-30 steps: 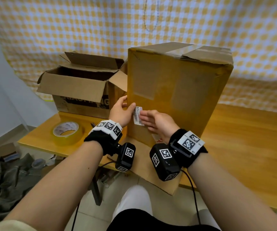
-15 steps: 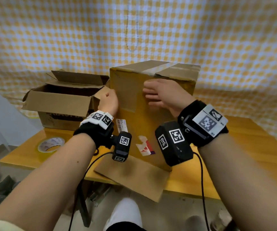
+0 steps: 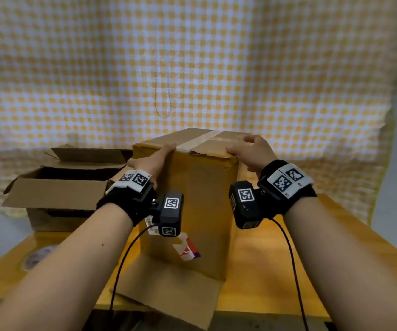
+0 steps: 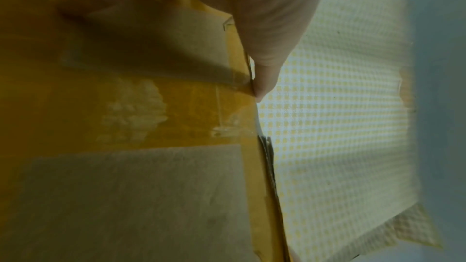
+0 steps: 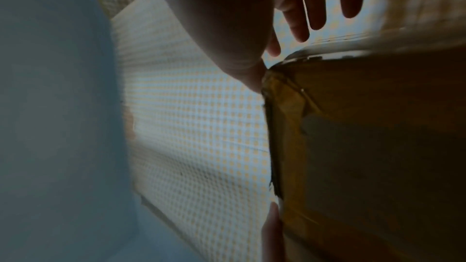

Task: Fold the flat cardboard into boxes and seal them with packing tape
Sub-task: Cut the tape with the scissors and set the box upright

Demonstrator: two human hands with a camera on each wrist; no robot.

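A tall cardboard box [image 3: 200, 211] stands upright on the wooden table [image 3: 276, 271]. A strip of tape [image 3: 202, 139] runs across its closed top. One bottom flap [image 3: 173, 290] lies flat toward me and sticks out past the table edge. My left hand [image 3: 153, 160] rests on the top left corner, one finger [image 4: 267, 47] straight along the upper edge of the box [image 4: 126, 127]. My right hand [image 3: 250, 151] is at the top right corner. Its thumb [image 5: 247, 75] touches the corner of the box [image 5: 378, 146], and its fingers [image 5: 315, 11] are spread over the top.
An open, empty cardboard box [image 3: 56, 194] with raised flaps sits to the left of the tall box. A roll of packing tape [image 3: 37, 258] lies on the table at the near left, partly behind my left forearm. A yellow checked cloth hangs behind the table.
Both hands have climbed from the lower front face of the tall box to its top corners. The right hand has slid right, off the front face.
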